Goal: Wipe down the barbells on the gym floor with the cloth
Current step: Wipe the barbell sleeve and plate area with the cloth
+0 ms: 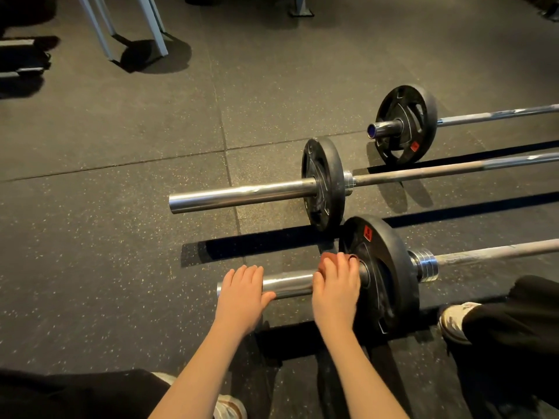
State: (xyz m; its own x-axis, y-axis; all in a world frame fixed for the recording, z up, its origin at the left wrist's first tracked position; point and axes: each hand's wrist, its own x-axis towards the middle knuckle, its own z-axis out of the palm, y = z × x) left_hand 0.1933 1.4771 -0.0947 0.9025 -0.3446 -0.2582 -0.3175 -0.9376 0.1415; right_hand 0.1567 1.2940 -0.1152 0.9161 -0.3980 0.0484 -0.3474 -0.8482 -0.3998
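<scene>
Left hand [242, 293] grips the barbell sleeve [287, 284] near its end; right hand [335, 293] clamps the cloth [326, 262] beside the plate [391, 261].

Head camera faces forward and down, close above the nearest barbell [290, 285].

We see the near barbell [290, 286], middle barbell [242, 196] and far barbell [499, 114] lying parallel, each black-plated; the reddish cloth [324, 263] is bunched on the near sleeve against its plate
</scene>
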